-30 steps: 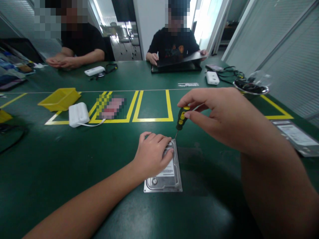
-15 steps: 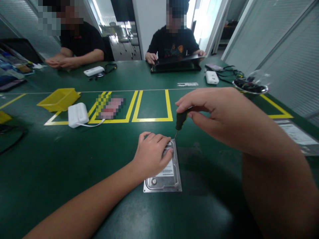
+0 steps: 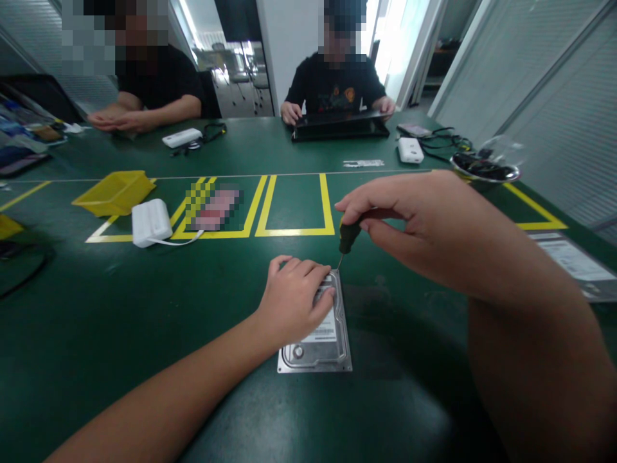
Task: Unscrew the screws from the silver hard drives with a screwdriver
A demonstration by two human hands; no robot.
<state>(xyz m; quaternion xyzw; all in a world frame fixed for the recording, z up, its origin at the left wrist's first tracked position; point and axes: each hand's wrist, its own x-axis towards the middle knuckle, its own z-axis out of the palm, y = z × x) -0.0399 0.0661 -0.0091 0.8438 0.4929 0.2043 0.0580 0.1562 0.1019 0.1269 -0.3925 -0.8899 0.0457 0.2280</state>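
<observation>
The hard disk drive (image 3: 321,355) lies flat, label up, on the green table (image 3: 216,399), in the near middle of the scene. The person's left hand (image 3: 295,297) rests palm down over its far left part, fingers laid across the drive rather than closed round it. The right hand (image 3: 402,225) grasps a precision screwdriver (image 3: 348,239) between thumb and fingers, its slim shaft meeting the drive's far right corner (whether a screw sits under the tip is too small to tell).

Compared with a second ago, the handle's yellow patches have mostly gone from view and the fingertips have shifted round it, while drive and tip have stayed put; this suggests that the driver is being turned at that corner, with the left hand steadying the drive.

Farther left stand a white power bank (image 3: 151,222) and a yellow bin (image 3: 99,204). At the far side a co-worker (image 3: 337,90) holds a black panel (image 3: 337,120), now lowered nearly flat.
</observation>
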